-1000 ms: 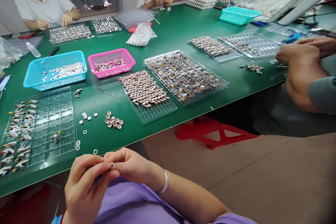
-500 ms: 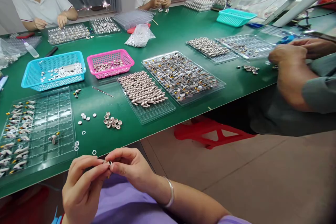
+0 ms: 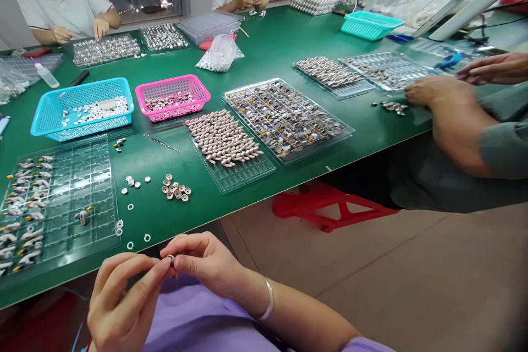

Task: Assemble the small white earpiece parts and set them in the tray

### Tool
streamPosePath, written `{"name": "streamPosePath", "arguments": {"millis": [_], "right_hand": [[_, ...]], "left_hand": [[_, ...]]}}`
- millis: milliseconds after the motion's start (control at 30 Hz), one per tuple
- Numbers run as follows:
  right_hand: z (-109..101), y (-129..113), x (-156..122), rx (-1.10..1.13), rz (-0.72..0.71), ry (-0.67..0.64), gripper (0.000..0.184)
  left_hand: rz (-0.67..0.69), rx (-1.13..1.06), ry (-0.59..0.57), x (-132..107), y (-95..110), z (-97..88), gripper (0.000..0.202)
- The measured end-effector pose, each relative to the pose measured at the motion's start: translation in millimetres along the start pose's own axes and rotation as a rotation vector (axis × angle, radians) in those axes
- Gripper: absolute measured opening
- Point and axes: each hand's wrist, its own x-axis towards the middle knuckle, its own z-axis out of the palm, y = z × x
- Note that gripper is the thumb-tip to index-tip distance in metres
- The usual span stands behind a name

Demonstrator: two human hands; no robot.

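Observation:
Both my hands are below the near edge of the green table (image 3: 264,55), above my purple lap. My left hand (image 3: 119,300) and my right hand (image 3: 204,258) pinch together on one small metal part (image 3: 170,258) held between the fingertips. A silver bangle (image 3: 268,297) is on my right wrist. On the table just beyond lie several small round caps (image 3: 176,190), a few loose white rings (image 3: 138,239) and a clear compartment tray (image 3: 58,203) with finished pieces along its left side.
A blue basket (image 3: 82,107) and a pink basket (image 3: 173,96) hold small parts. Clear trays (image 3: 284,118) of parts fill the middle. Tweezers (image 3: 161,143) lie near the pink basket. A co-worker's hands (image 3: 445,99) work at the right; two other people sit at the far side. A red stool (image 3: 330,209) stands under the table.
My left hand has dropped slightly lower and left while both hands keep pinching the small part. The co-worker's hand at the right has reached further left onto the table.

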Motion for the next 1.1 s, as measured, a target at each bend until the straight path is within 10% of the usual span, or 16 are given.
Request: {"name": "streamPosePath", "arguments": {"millis": [1100], "right_hand": [[6.4, 5.3, -1.5, 0.081, 0.039, 0.065, 0.032]], "left_hand": [[0.034, 0.057, 0.032, -6.3, 1.8, -0.9, 0.036]]}}
